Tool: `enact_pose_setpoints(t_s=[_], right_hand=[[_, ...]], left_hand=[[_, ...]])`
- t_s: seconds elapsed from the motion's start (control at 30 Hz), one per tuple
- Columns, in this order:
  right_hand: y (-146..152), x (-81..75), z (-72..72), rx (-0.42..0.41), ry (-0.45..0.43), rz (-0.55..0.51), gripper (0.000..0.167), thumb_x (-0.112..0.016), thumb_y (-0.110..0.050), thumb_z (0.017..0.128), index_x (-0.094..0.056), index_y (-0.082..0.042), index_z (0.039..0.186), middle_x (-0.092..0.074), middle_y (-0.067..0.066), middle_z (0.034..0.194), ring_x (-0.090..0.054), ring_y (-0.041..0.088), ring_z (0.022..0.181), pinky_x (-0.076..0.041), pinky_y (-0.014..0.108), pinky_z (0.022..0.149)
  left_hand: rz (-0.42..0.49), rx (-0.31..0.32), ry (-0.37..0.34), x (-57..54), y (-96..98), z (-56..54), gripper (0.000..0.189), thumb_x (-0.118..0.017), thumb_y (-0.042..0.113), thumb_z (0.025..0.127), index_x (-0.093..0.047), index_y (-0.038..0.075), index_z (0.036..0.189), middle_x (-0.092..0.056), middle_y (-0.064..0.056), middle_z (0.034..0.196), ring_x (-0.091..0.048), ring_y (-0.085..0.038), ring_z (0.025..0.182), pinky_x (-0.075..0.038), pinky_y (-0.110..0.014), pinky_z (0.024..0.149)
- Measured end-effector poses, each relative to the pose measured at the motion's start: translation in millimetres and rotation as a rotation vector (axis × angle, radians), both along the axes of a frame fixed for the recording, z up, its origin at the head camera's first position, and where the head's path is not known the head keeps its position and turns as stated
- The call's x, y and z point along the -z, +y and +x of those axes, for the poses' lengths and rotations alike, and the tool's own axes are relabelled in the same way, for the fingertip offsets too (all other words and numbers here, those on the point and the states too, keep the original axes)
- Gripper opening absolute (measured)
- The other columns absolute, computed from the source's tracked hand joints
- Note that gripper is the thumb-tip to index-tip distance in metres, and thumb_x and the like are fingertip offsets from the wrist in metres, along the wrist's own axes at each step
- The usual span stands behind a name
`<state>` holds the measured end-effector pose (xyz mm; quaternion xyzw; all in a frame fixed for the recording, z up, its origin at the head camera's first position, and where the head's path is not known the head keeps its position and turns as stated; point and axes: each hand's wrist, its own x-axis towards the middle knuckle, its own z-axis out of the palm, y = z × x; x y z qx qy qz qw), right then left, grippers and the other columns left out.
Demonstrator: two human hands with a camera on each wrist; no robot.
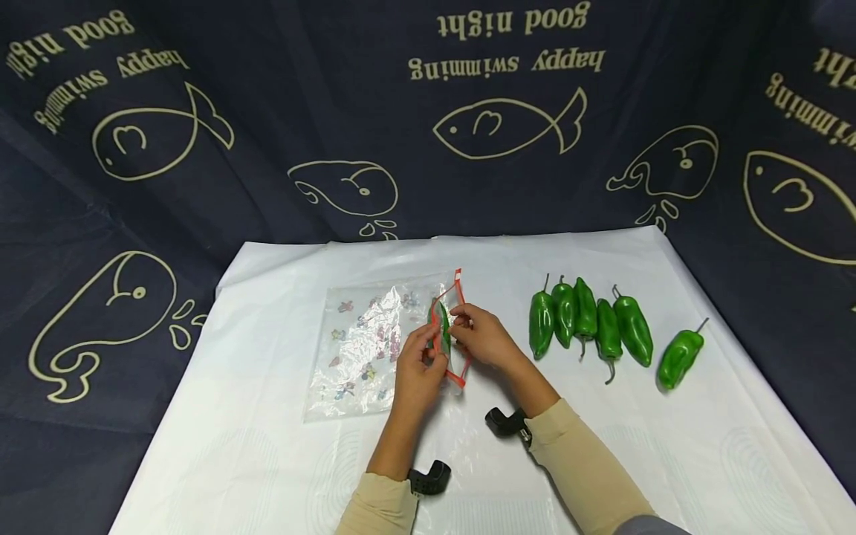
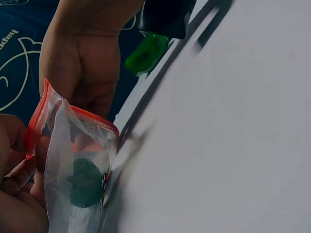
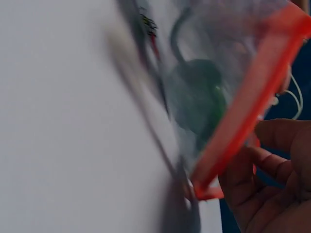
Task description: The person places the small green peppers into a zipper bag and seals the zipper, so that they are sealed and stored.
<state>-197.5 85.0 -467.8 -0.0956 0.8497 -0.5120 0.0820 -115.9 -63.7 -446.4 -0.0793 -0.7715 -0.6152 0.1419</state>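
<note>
Nearest the camera: two tan sleeves (image 1: 582, 468), cut by the bottom edge; a black device (image 1: 431, 478) is worn at each wrist. The counter (image 1: 254, 386) is covered in white cloth, faintly patterned toward the near side and creased along the far edge. Behind and to both sides, dark navy fabric (image 1: 348, 96) is hung, printed with pale fish, whales and the words "good night" and "happy swimming", seen upside down.

By the head view, a clear bag (image 1: 354, 349) printed with small coloured figures is found lying mid-counter, its red-edged mouth toward the right. The red edge is pinched by the left hand (image 1: 420, 375) and also grasped by the right hand (image 1: 487, 338), the two lips being held apart. A green pepper (image 1: 444, 319) is seen within the mouth, between the hands.

By the left wrist view, the rounded end of the bagged pepper is shown through the plastic. By the right wrist view, its curved stem is shown, and a white cable (image 3: 297, 97) is caught at the right edge; parts are blurred.

Count: one bag; one pepper made out inside it; six on the counter to the right, five loose peppers (image 1: 585, 312) set close together, a sixth pepper (image 1: 680, 360) lying apart.
</note>
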Motion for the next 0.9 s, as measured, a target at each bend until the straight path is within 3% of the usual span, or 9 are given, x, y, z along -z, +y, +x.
enact_pose_setpoints(t_s=[0.1,0.2,0.37,0.57,0.77,0.9], right_hand=[[8.3,-5.1,0.0,0.014,0.036,-0.02,0.036,-0.063,-0.012,0.094,-0.059,0.0,0.128,-0.064,0.014,0.108,-0.063,0.019,0.074,-0.053,0.033,0.06],[21.6,-10.8,0.5,0.032,0.084,0.002,0.038,-0.063,-0.012,0.095,-0.058,0.0,0.131,-0.063,0.018,0.121,-0.065,0.023,0.088,-0.055,0.036,0.068],[48.3,-19.4,0.4,0.074,0.156,0.102,0.04,-0.064,-0.017,0.095,-0.058,-0.002,0.132,-0.061,0.019,0.126,-0.063,0.031,0.102,-0.053,0.044,0.081],[79.8,-25.6,2.2,0.082,0.181,0.186,0.044,-0.063,-0.02,0.097,-0.055,-0.002,0.136,-0.057,0.02,0.131,-0.06,0.034,0.107,-0.05,0.05,0.085],[104.5,-31.4,6.1,0.06,0.177,0.247,0.049,-0.061,-0.019,0.099,-0.048,-0.001,0.142,-0.049,0.023,0.137,-0.058,0.037,0.111,-0.05,0.051,0.085],[116.5,-34.7,7.2,0.061,0.183,0.306,0.052,-0.061,-0.017,0.098,-0.045,0.001,0.144,-0.045,0.026,0.139,-0.055,0.042,0.113,-0.049,0.054,0.087]], left_hand=[[0.026,0.001,0.003,3.2,-0.3,-2.1,0.049,-0.057,-0.018,0.075,-0.06,-0.015,0.124,-0.057,-0.026,0.128,-0.056,-0.029,0.079,-0.046,-0.018,0.068],[0.025,-0.005,0.009,17.6,-0.2,-8.1,0.05,-0.057,-0.018,0.075,-0.06,-0.014,0.125,-0.057,-0.024,0.128,-0.056,-0.03,0.079,-0.045,-0.017,0.068],[-0.011,-0.022,-0.022,38.8,-1.9,-16.3,0.051,-0.059,-0.012,0.077,-0.063,-0.004,0.128,-0.058,-0.011,0.131,-0.057,-0.023,0.082,-0.046,-0.016,0.068],[0.004,-0.021,-0.014,41.5,-4.4,-16.3,0.051,-0.059,-0.009,0.077,-0.064,-0.001,0.127,-0.059,-0.008,0.13,-0.057,-0.021,0.082,-0.047,-0.017,0.068],[-0.005,-0.016,-0.054,41.7,-5.7,-15.3,0.052,-0.059,-0.011,0.078,-0.064,-0.001,0.128,-0.059,-0.005,0.131,-0.054,-0.014,0.08,-0.046,-0.016,0.065],[0.003,-0.005,-0.04,43.2,-5.3,-16.5,0.052,-0.06,-0.012,0.078,-0.063,-0.001,0.129,-0.058,-0.006,0.131,-0.054,-0.016,0.08,-0.046,-0.016,0.064]])
